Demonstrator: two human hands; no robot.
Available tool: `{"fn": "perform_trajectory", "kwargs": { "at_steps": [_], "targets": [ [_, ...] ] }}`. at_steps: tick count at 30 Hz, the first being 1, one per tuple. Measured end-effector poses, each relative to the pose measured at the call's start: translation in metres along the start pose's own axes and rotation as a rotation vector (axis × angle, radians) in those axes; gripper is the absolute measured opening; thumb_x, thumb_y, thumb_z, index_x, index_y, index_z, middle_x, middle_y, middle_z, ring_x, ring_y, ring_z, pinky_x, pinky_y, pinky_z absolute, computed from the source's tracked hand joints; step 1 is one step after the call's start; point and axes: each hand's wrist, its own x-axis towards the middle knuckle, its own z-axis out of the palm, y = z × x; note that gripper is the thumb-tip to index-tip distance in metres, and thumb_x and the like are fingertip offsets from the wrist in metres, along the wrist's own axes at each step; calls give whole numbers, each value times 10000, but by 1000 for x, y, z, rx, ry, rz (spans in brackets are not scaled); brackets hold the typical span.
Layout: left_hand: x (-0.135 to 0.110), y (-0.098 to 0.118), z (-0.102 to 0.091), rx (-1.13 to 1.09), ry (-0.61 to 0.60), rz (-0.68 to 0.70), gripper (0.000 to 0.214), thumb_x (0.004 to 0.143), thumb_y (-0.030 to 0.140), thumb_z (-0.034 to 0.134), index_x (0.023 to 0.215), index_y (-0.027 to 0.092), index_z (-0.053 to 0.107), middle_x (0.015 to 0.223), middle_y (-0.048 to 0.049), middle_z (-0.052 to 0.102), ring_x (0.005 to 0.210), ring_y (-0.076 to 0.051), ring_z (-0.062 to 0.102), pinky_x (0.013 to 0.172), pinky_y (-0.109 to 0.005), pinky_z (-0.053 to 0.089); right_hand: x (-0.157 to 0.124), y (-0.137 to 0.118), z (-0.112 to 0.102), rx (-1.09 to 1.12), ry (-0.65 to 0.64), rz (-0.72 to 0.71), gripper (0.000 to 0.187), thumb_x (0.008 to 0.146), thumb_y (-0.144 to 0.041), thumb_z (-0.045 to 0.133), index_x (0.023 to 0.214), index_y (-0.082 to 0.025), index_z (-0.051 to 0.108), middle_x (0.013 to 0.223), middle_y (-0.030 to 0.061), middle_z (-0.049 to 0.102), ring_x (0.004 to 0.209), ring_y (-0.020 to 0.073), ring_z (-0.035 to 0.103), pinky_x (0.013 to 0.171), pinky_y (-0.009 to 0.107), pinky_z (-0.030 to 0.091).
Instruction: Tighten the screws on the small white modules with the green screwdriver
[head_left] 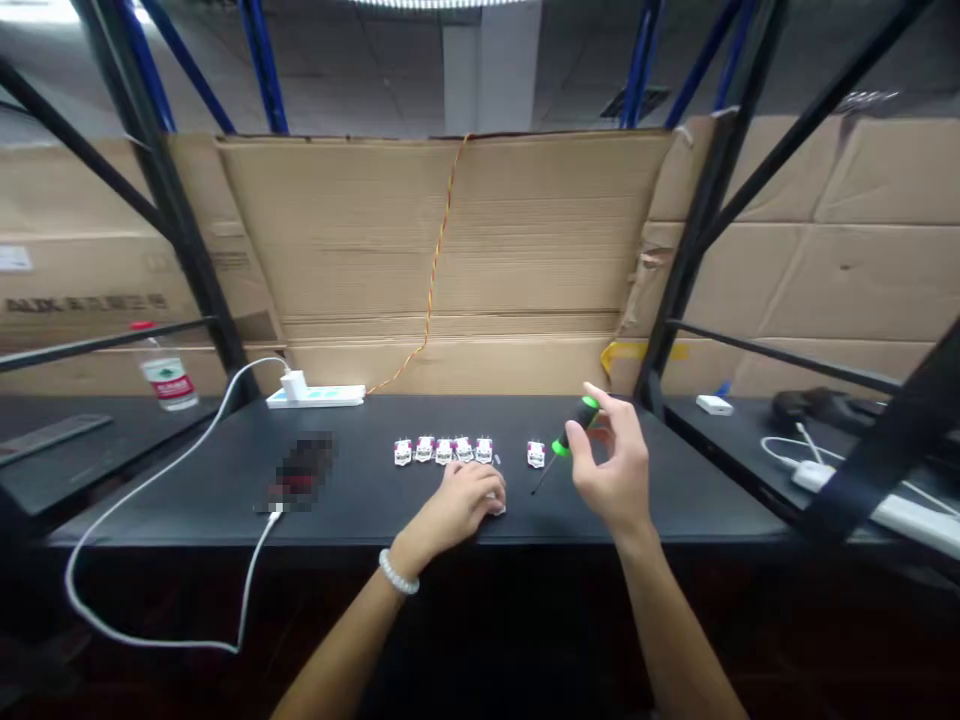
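Note:
A small screwdriver (578, 422) with a black and green handle is held in my right hand (616, 460), between thumb and fingers. Its thin shaft slants down to the left, with the tip just over the black tabletop. My left hand (469, 495) rests on the table with its fingers curled down on a small white part (497, 509), mostly hidden by them. Beyond that hand, several small white parts with magenta sides stand in a row, one of them a white part (444, 452) near the middle. Another such white part (535, 455) sits apart, left of the screwdriver.
A phone-like dark object (300, 475), blurred out, lies at left with a white cable (161, 470) looping past the table edge. The cable's plug sits in a white power strip (330, 396) at the back. Black rack posts (679, 270) flank the table; cardboard (525, 240) backs it.

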Motion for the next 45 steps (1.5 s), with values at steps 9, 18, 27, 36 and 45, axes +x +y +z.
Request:
{"fn": "perform_trajectory", "kwargs": {
  "at_steps": [9,18,27,36,45],
  "targets": [
    [0,-2,-2,135,-23,26,152,1087,158,510,993,210,617,1104,-38,723,1141,-232,606,1104,-452,321,0,1,-1,-3,7,-16,446,972,-301,661,1411,-231,634,1232,116,670,1015,258,662,804,404,620],
    [17,9,2,120,-4,-38,171,1037,183,590,926,205,718,1193,-64,726,1219,-283,577,1103,-492,354,0,5,-1,1,22,-13,448,959,-309,681,1399,-232,645,1227,112,672,1007,260,668,789,402,617],
    [43,14,8,158,-47,-232,118,918,209,720,842,177,804,1070,-99,755,1143,-331,644,1079,-522,424,-1,2,-1,-6,4,-18,444,958,-317,681,1393,-229,650,1220,113,677,1010,260,668,785,403,617],
    [15,-18,-18,-8,-56,-26,292,1078,226,535,1207,258,794,1374,-53,736,1340,-264,610,1217,-458,392,-3,5,3,152,-38,66,451,966,-348,710,1403,-251,649,1275,115,721,1036,253,720,866,421,636],
    [-10,-32,-25,-144,-98,56,329,952,172,762,1270,260,774,1430,-87,701,1364,-270,615,1215,-433,423,-14,4,22,394,-132,198,467,956,-395,749,1394,-282,631,1113,57,751,820,207,782,763,385,694]
  ]
}}
